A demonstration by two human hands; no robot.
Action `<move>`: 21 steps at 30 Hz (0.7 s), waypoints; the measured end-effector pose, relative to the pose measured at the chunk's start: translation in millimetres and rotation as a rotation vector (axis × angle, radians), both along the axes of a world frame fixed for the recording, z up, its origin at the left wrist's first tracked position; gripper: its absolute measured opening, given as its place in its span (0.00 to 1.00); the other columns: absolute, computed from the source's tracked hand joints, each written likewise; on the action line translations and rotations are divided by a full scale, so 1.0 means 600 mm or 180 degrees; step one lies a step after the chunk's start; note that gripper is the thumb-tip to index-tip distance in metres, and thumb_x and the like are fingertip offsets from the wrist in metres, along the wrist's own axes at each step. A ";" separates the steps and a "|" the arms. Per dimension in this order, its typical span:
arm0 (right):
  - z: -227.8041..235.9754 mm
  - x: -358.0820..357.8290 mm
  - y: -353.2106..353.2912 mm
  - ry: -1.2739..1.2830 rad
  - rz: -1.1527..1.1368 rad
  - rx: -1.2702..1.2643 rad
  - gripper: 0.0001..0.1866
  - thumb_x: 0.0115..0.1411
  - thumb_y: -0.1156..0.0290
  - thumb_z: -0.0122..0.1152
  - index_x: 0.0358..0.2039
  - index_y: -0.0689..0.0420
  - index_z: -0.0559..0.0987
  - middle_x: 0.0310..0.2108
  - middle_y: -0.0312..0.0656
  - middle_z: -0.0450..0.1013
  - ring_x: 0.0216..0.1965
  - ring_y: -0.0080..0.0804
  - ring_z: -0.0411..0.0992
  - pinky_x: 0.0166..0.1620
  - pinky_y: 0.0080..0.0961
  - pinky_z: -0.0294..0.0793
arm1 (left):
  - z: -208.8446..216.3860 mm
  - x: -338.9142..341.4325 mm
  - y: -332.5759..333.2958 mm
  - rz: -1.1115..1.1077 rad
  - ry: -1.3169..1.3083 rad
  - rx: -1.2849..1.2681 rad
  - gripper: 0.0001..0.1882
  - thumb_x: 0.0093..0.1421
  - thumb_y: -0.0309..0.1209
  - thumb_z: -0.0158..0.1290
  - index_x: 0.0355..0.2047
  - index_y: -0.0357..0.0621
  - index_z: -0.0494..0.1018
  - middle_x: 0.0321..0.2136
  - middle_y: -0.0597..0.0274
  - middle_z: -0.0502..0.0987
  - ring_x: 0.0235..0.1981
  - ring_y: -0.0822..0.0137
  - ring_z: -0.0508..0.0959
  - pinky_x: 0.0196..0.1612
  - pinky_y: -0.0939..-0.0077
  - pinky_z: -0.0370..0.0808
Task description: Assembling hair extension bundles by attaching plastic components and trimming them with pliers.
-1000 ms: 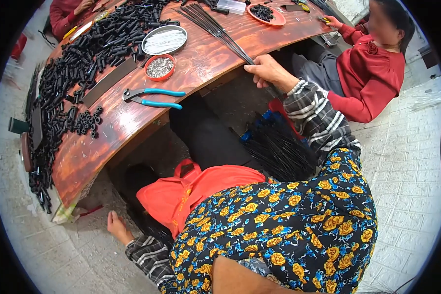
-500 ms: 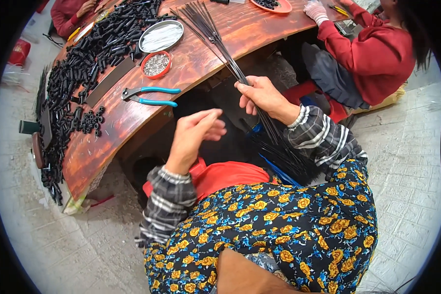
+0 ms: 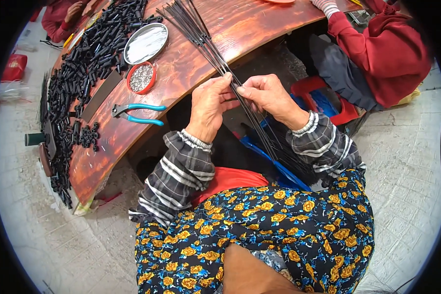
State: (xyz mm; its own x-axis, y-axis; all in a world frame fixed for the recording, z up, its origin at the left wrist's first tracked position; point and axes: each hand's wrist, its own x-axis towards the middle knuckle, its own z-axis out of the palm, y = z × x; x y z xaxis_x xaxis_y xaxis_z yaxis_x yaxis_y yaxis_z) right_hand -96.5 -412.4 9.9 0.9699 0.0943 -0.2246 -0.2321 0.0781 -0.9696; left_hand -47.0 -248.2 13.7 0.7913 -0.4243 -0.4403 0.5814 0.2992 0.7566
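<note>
A bundle of long thin black rods, like umbrella ribs, slants across the gap between the table and my lap. Its far ends fan out over the table edge. My left hand pinches the bundle from the left at about its middle. Just to the right and slightly lower, my right hand has thumb and fingers closed on the same rods. The fingertips of both hands nearly meet. Below them, more black rods lie beside blue plastic sheeting, partly hidden by my right sleeve.
On the curved wooden table lie teal-handled pliers, a red bowl of small silvery pieces, a metal dish of white strips, and a heap of black tubes. A person in red sits at the right near a red stool.
My left hand has moved right and up from beside the bundle and now grips the rods. The right hand stays on them. The whole view has shifted slightly.
</note>
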 end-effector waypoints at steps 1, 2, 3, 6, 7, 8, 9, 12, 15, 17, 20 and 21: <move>0.004 0.003 -0.004 -0.0052 0.0016 -0.0192 0.11 0.62 0.66 0.57 0.26 0.58 0.77 0.15 0.30 0.69 0.15 0.12 0.66 0.17 0.10 0.62 | -0.002 0.003 -0.003 0.0004 -0.0016 0.0027 0.12 0.59 0.36 0.57 0.34 0.41 0.73 0.27 0.62 0.76 0.29 0.68 0.77 0.33 0.69 0.75; 0.007 0.005 -0.008 -0.0105 0.0034 -0.0385 0.10 0.62 0.66 0.57 0.27 0.58 0.77 0.15 0.30 0.69 0.15 0.12 0.66 0.17 0.10 0.61 | -0.005 0.005 -0.005 0.0009 -0.0031 0.0052 0.11 0.59 0.36 0.57 0.33 0.41 0.73 0.26 0.62 0.76 0.28 0.68 0.77 0.33 0.69 0.75; 0.010 0.007 -0.011 -0.0085 0.0040 -0.0379 0.10 0.62 0.66 0.57 0.27 0.58 0.77 0.15 0.30 0.69 0.15 0.12 0.66 0.17 0.10 0.61 | -0.007 0.009 -0.008 0.0013 -0.0011 0.0058 0.11 0.59 0.36 0.57 0.33 0.41 0.73 0.26 0.62 0.76 0.28 0.68 0.77 0.33 0.69 0.75; 0.027 0.006 -0.025 0.0085 -0.0127 -0.0506 0.09 0.62 0.67 0.56 0.28 0.59 0.76 0.16 0.31 0.70 0.15 0.12 0.64 0.17 0.10 0.60 | -0.008 0.016 -0.019 -0.0077 0.0147 -0.0024 0.08 0.59 0.34 0.56 0.31 0.42 0.72 0.25 0.63 0.76 0.27 0.67 0.77 0.33 0.68 0.75; 0.036 0.007 -0.031 0.0052 -0.0220 -0.0570 0.09 0.62 0.67 0.56 0.29 0.59 0.75 0.16 0.31 0.70 0.14 0.12 0.63 0.16 0.10 0.58 | -0.005 0.018 -0.021 -0.0104 0.0191 -0.0059 0.08 0.59 0.33 0.55 0.31 0.42 0.72 0.25 0.63 0.76 0.27 0.67 0.77 0.33 0.68 0.75; 0.039 0.008 -0.037 0.0017 -0.0313 -0.0634 0.09 0.62 0.67 0.56 0.29 0.59 0.75 0.16 0.31 0.69 0.14 0.12 0.62 0.16 0.11 0.57 | 0.000 0.019 -0.023 -0.0131 0.0234 -0.0094 0.07 0.59 0.33 0.55 0.31 0.42 0.72 0.25 0.62 0.76 0.27 0.66 0.78 0.33 0.67 0.75; 0.032 0.008 -0.042 -0.0224 -0.0297 -0.0652 0.10 0.62 0.65 0.55 0.30 0.60 0.75 0.15 0.30 0.68 0.12 0.11 0.59 0.15 0.12 0.54 | 0.003 0.019 -0.025 -0.0145 0.0270 -0.0085 0.07 0.60 0.32 0.54 0.31 0.43 0.71 0.25 0.62 0.77 0.27 0.65 0.78 0.34 0.67 0.74; 0.017 0.015 -0.044 -0.0117 -0.0292 -0.0759 0.11 0.62 0.64 0.56 0.30 0.59 0.76 0.15 0.28 0.66 0.13 0.11 0.58 0.16 0.12 0.52 | 0.004 0.019 -0.024 -0.0171 0.0259 -0.0071 0.06 0.60 0.32 0.55 0.31 0.43 0.71 0.25 0.63 0.77 0.27 0.66 0.78 0.34 0.68 0.74; 0.028 0.015 -0.042 0.0241 0.0092 -0.0557 0.11 0.61 0.63 0.59 0.28 0.58 0.77 0.15 0.26 0.65 0.15 0.10 0.58 0.17 0.12 0.52 | -0.001 0.021 -0.024 -0.0200 0.0215 -0.0134 0.06 0.59 0.32 0.55 0.31 0.44 0.71 0.25 0.64 0.76 0.27 0.67 0.78 0.35 0.67 0.75; 0.016 0.016 -0.039 0.0192 0.0076 -0.0573 0.11 0.60 0.63 0.61 0.28 0.58 0.77 0.15 0.26 0.65 0.15 0.09 0.58 0.17 0.12 0.53 | -0.002 0.022 -0.023 -0.0234 0.0224 -0.0090 0.06 0.59 0.32 0.55 0.30 0.44 0.71 0.25 0.64 0.76 0.26 0.68 0.78 0.34 0.68 0.75; 0.011 0.019 -0.036 0.0164 0.0076 -0.0562 0.10 0.58 0.64 0.63 0.25 0.57 0.76 0.16 0.26 0.66 0.16 0.09 0.59 0.18 0.11 0.53 | -0.006 0.025 -0.019 -0.0310 0.0252 -0.0093 0.06 0.59 0.32 0.56 0.29 0.44 0.72 0.25 0.64 0.76 0.26 0.68 0.78 0.33 0.69 0.76; 0.011 0.020 -0.035 0.0190 0.0077 -0.0532 0.10 0.58 0.65 0.63 0.24 0.56 0.76 0.16 0.26 0.66 0.16 0.09 0.58 0.18 0.11 0.53 | -0.008 0.026 -0.016 -0.0367 0.0276 -0.0135 0.06 0.59 0.32 0.56 0.29 0.44 0.72 0.25 0.64 0.77 0.25 0.68 0.78 0.32 0.69 0.76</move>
State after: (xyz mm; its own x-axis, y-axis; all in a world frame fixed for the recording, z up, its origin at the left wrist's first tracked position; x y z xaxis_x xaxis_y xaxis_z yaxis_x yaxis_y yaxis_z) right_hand -84.5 -433.5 16.6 0.9523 0.0740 -0.2961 -0.2894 -0.0892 -0.9530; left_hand -31.6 -258.0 9.1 0.6961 -0.5298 -0.4846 0.6763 0.2574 0.6902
